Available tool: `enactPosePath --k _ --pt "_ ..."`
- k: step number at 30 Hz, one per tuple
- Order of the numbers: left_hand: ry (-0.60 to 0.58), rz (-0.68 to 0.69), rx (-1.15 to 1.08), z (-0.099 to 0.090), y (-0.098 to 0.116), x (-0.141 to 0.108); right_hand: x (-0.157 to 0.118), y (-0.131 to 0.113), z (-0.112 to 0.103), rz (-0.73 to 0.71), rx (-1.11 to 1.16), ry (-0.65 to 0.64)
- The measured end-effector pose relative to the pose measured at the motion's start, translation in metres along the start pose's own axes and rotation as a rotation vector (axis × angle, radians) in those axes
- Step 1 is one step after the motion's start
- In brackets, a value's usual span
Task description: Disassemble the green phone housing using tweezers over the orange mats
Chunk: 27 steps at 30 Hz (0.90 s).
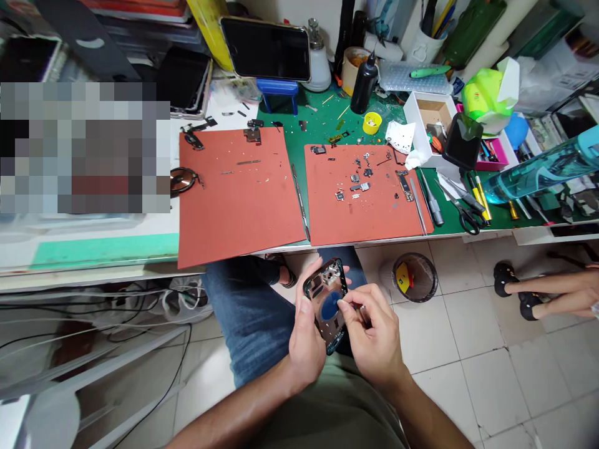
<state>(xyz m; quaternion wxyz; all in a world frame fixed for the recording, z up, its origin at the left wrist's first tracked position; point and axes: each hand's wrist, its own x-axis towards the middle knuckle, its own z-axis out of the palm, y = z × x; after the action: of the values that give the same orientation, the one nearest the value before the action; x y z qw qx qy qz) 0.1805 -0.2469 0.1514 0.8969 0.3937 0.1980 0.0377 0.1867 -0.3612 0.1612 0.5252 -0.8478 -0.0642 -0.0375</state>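
Note:
Above my lap, my left hand (306, 337) is wrapped round a phone housing (332, 330), tilted with its inner side up. Dark edges frame its brownish interior, and a camera cutout shows at the top. A round blue disc (331, 305) sits in the middle of it. My right hand (374, 330) is closed in a pinch at the right edge of that disc. The fingertips touch there, and whether they grip the disc's edge or something small is hidden. Small phone parts (359, 187) lie scattered on the right orange mat (327, 224) beyond my hands.
Another orange mat (238, 218) lies to the left, with a metal pry tool (300, 202) between the two. Scissors (468, 215), a screwdriver (431, 198) and a blue bottle (538, 168) are at the right. A smartphone (266, 51) leans at the back. A bin (427, 280) stands on the floor.

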Motion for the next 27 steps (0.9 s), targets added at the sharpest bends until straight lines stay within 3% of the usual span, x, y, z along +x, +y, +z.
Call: enactPosePath --k 4,9,11,13,16,19,23,27 --pt "0.059 -0.047 -0.024 0.003 0.002 0.004 -0.005 -0.006 0.0 -0.069 -0.039 -0.028" --pt "0.093 -0.126 -0.109 0.01 0.012 0.009 -0.026 -0.021 -0.013 -0.115 0.013 -0.161" --pt "0.12 -0.176 -0.109 0.015 0.019 0.011 -0.039 -0.021 -0.028 -0.065 0.082 -0.117" --pt "0.133 -0.247 -0.102 0.02 0.026 0.012 -0.05 -0.008 -0.049 0.092 0.127 0.054" --pt "0.116 -0.328 -0.104 0.023 0.031 0.014 -0.05 0.044 -0.084 0.467 0.125 0.37" --pt "0.08 -0.374 -0.093 0.019 0.029 0.012 -0.031 0.122 -0.112 0.761 0.234 0.458" --pt "0.091 -0.391 0.039 0.016 0.026 0.003 0.001 0.219 -0.14 0.967 0.199 0.525" --pt "0.175 -0.411 0.187 0.027 0.032 -0.003 0.023 0.292 -0.16 1.101 0.15 0.589"
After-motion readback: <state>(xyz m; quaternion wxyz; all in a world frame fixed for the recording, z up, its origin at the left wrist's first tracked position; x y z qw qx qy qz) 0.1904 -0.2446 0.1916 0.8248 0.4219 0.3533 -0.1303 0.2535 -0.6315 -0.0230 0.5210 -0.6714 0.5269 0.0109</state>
